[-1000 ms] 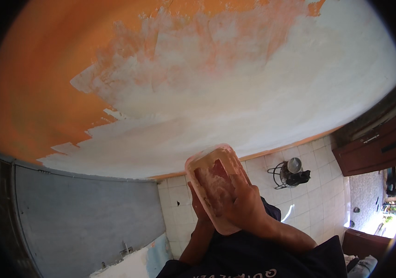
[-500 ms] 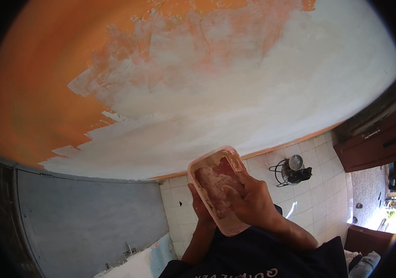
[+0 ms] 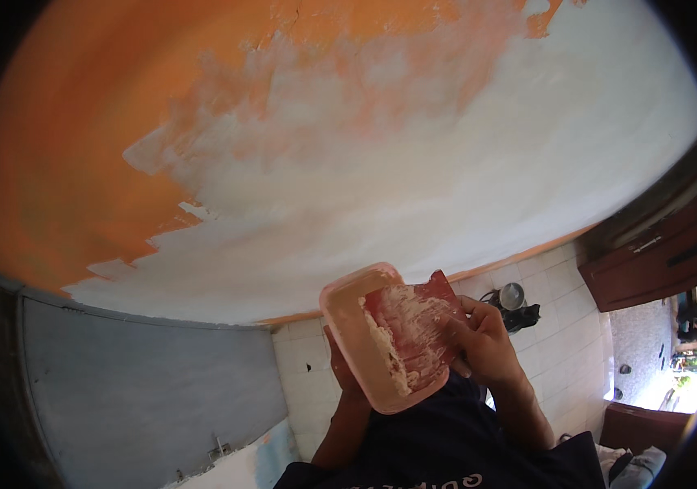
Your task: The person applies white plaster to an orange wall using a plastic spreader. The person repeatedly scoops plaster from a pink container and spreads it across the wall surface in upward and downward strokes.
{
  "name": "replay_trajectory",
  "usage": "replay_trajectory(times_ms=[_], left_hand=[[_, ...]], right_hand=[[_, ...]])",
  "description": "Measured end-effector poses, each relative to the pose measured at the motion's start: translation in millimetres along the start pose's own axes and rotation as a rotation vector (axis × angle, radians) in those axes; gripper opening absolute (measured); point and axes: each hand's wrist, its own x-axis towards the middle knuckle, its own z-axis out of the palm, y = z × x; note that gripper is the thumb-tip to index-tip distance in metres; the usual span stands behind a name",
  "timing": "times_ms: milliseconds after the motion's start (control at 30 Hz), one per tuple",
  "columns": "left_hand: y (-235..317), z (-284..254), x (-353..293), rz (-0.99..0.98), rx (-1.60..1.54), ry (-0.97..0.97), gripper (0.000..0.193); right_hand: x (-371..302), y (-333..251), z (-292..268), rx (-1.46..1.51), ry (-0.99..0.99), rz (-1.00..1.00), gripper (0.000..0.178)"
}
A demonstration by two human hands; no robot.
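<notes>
My left hand (image 3: 341, 364) grips a pinkish rectangular plastic tub (image 3: 338, 300) from its left side, mostly hidden by it. Between the thumb and fingers of my right hand (image 3: 485, 338) is a flat red putty spreader (image 3: 426, 314), its face smeared with pale putty. A thicker bead of putty runs along the spreader's left edge. The spreader is tilted over the right half of the tub. Beyond both hands stands an orange wall (image 3: 63, 179), much of it coated in white putty (image 3: 381, 179), with patchy orange showing through near the top.
A grey door panel (image 3: 153, 383) is at the lower left. On the white tiled floor (image 3: 556, 326) to the right stands a dark stool with a round, pale container (image 3: 512, 295) on it. A brown door (image 3: 642, 261) is at the far right, beside a bright opening.
My right hand has drawn the spreader up and rightward from inside the tub, so more of its putty-smeared face shows. The tub has shifted slightly left.
</notes>
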Motion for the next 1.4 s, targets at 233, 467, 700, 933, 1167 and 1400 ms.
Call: replay_trajectory(times_ms=[233,467,700,933,1167,1400], left_hand=[[-5.1,-1.1,3.1,0.019,0.076,0.184,0.043],[-12.0,-6.8,9.2,0.016,0.072,0.241,0.046],[-12.2,2.8,7.5,-0.031,0.053,0.100,0.051],[-12.1,-13.7,7.8,-0.027,0.092,0.024,0.054],[-9.5,-14.8,5.2,-0.009,0.112,0.004,0.054],[-11.3,-16.7,10.2,-0.005,0.046,-0.006,0.055]], right_hand=[[4.3,25.2,-13.6,0.239,0.018,-0.046,0.031],[-7.1,24.3,-5.5,0.143,0.120,-0.149,0.037],[-8.4,32.7,1.4,-0.194,0.276,-0.575,0.030],[-11.7,31.1,-3.1,-0.133,0.295,-0.498,0.030],[-6.9,29.9,-3.5,-0.072,0.340,-0.359,0.020],[1.2,41.9,-23.8,0.183,0.195,-0.248,0.026]])
